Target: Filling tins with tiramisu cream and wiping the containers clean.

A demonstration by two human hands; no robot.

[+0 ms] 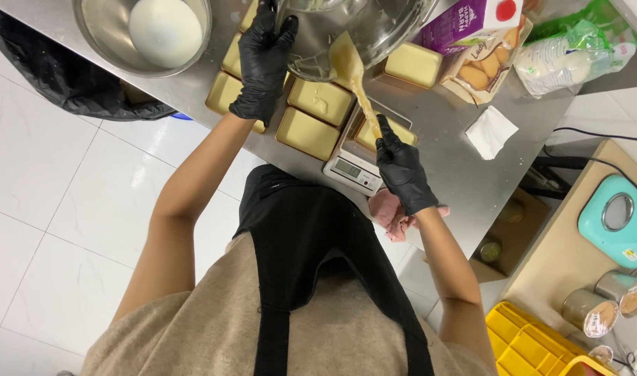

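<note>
Steel table (457, 174) carries gold tins (306, 134), a scale (353, 170), steel bowl (102, 35), napkin (491, 131), biscuit packets (482, 66)

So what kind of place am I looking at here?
Most likely a small baking or dessert kitchen: a steel worktable, rows of gold rectangular tins filled with pale batter, and a digital kitchen scale.

Left hand (263, 66) tilting glass bowl (360, 31), right hand (402, 170) scraping with spatula (353, 73), gold tins (318, 101) below

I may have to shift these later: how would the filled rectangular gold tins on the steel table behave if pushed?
The rectangular gold tins look low and flat, so they would probably slide, not tip. The pale batter filling them likely adds weight and may slosh. The steel table looks smooth, so slippery.
</note>
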